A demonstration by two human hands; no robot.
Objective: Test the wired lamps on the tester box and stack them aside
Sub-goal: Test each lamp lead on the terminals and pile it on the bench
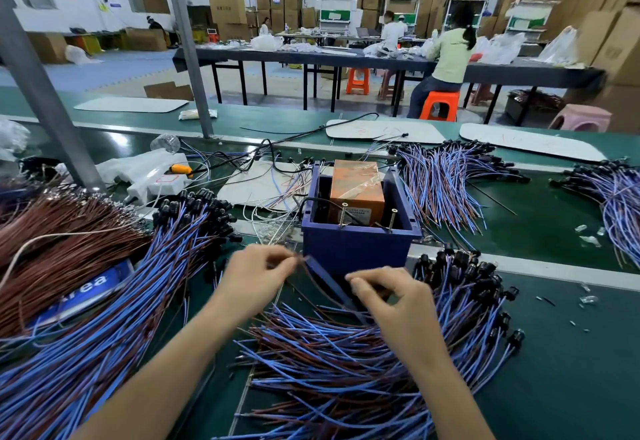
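Note:
A dark blue tester box (pixel 356 245) stands at the middle of the green bench, with an orange block (pixel 358 187) and two upright screws inside. Just in front of it, my left hand (pixel 254 278) pinches the ends of thin brown and blue wires at the box's near left corner. My right hand (pixel 391 296) pinches wires over a fan of wired lamps (pixel 346 353), whose black lamp heads (pixel 485 287) curve along its right side. A big stack of wired lamps (pixel 138 284) lies to my left.
More lamp bundles lie at the back right (pixel 450 183) and far right (pixel 620 197). Brown wires (pixel 59 239) are heaped at the left beside a grey post (pixel 45 100). A white socket strip (pixel 156 176) and loose cables sit behind the box. People work at far tables.

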